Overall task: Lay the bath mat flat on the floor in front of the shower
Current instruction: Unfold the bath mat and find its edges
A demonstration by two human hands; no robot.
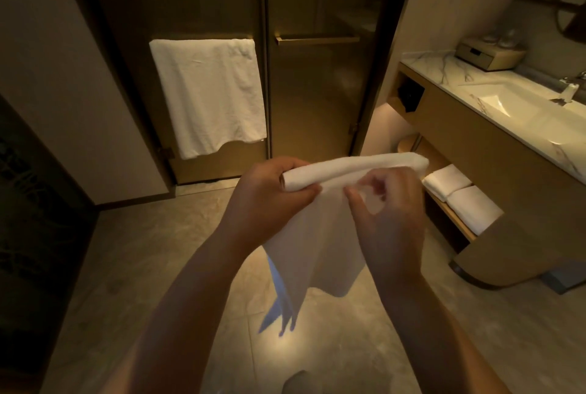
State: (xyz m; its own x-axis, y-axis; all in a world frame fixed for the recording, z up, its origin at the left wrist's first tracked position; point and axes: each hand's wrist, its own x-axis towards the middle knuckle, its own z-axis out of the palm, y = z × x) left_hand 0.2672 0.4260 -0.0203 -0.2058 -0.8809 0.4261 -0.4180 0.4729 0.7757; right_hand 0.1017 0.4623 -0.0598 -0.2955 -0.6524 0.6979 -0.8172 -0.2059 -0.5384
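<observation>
I hold a white bath mat (320, 235) in the air, above the tiled floor (133, 266). Its top is still folded into a thick roll that runs from my left hand to the right, and a loose part hangs down between my forearms. My left hand (266, 197) grips the roll's left end. My right hand (390, 213) pinches a layer of the mat just below the roll. The shower's dark glass doors (317, 92) stand straight ahead, beyond my hands.
A white towel (209, 95) hangs from the bar on the left shower door. At the right is a vanity with a marble top and sink (507, 102). Two folded white towels (459, 197) lie on its lower shelf. A dark panel (31, 219) borders the left.
</observation>
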